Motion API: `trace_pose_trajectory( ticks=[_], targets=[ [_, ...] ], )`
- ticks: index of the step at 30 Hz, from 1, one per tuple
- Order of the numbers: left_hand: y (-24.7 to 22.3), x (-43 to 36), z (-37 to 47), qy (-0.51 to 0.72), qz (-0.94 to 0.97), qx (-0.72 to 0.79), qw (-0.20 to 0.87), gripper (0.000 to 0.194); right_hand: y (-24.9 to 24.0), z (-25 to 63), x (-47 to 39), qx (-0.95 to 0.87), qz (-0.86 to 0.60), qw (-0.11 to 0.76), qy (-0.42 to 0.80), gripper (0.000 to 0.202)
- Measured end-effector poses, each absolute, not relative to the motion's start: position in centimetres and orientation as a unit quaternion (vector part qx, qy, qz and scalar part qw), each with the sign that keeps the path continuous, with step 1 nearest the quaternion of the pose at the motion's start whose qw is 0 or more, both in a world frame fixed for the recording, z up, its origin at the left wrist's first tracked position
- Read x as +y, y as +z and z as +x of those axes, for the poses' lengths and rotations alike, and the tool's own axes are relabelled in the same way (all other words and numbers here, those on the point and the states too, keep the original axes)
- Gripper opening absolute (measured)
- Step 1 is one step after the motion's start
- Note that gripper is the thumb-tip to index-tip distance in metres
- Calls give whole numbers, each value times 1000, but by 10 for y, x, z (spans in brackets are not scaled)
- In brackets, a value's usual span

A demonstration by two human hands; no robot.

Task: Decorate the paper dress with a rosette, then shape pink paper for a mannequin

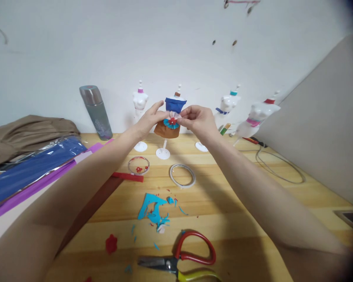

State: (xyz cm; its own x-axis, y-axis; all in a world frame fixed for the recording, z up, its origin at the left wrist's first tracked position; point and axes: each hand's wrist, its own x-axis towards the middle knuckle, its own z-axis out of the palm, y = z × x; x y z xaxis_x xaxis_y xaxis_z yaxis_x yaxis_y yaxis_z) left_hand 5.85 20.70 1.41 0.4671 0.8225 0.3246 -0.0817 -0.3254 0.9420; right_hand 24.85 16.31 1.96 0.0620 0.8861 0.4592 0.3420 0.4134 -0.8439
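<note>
A small white mannequin (162,153) on a round stand wears a blue strapless top (175,105) and a brown skirt (168,131). At its waist sits a pleated rosette (171,124), pale pink above and blue below, with a red flower and a light bead in the centre. My left hand (151,119) presses its thumb on the rosette's left edge, index finger pointing up beside the mannequin; its other fingers are partly hidden. From the other side, my right hand (200,120) pinches the rosette's right edge between thumb and fingers.
Scissors (169,264) lie in front, near blue scraps (154,209) and a red flower cutout (111,244). A tape roll (182,176) and a clear ring-shaped dish (139,165) are behind. Other mannequins (228,103), a flask (97,113), folded materials (32,168) and a cable (279,176) surround these.
</note>
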Motion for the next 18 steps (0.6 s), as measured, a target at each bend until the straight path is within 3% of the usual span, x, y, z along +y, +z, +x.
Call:
trace_pose_trajectory(
  ticks=[3, 6, 18],
  targets=[
    [11, 209, 55, 421, 697, 252, 524, 106, 19, 248, 164, -631, -476, 558, 251, 19],
    [9, 208, 54, 417, 703, 247, 521, 107, 18, 247, 164, -626, -478, 562, 251, 18],
    [4, 211, 60, 447, 714, 215, 494, 62, 15, 248, 166, -628, -468, 569, 253, 31]
  ],
)
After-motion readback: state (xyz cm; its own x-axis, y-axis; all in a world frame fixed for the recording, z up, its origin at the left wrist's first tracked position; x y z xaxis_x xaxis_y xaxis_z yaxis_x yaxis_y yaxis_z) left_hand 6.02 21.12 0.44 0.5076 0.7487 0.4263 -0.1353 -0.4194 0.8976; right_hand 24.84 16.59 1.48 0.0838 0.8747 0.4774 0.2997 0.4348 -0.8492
